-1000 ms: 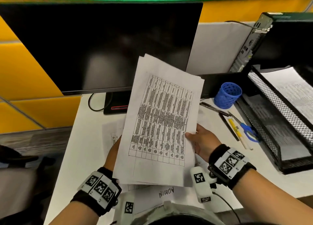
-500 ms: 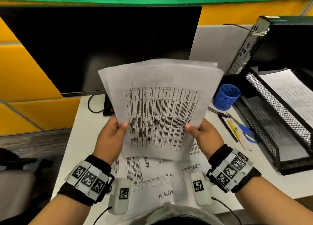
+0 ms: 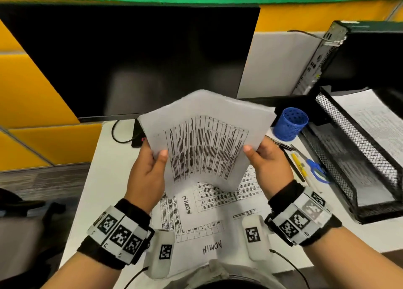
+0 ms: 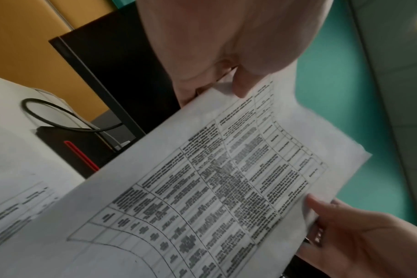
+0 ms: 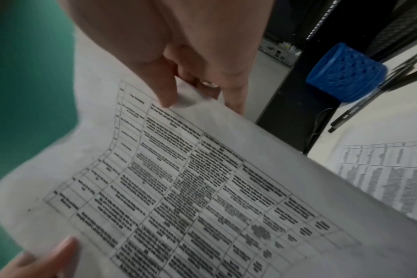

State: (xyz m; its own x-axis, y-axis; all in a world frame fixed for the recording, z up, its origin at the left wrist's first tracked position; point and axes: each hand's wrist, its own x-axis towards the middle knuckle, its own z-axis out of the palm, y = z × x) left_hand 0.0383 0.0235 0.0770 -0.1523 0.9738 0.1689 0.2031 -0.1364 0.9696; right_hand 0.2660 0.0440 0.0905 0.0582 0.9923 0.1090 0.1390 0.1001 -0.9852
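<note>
A sheaf of white printed sheets [image 3: 207, 140] with a table on the top page is held above the desk, bowed in the middle. My left hand [image 3: 150, 169] pinches its left edge, thumb on top and fingers behind. My right hand [image 3: 266, 160] pinches the right edge the same way. The left wrist view shows the sheets [image 4: 202, 188] under my left hand [image 4: 226, 56], thumb on the page. The right wrist view shows the sheets [image 5: 191, 188] and my right hand [image 5: 191, 56], thumb on top, fingers curled behind.
More printed sheets marked ADMIN [image 3: 209, 227] lie on the white desk [image 3: 104, 179] under my hands. A black monitor [image 3: 135, 60] stands behind. A blue pen cup [image 3: 290, 123], pens and blue scissors [image 3: 316, 169] and a black mesh paper tray [image 3: 359, 153] lie to the right.
The sheaf turned from upright to landscape, then dropped lower and bowed. My left hand came out from behind the sheets to pinch the left edge; my right hand kept its hold.
</note>
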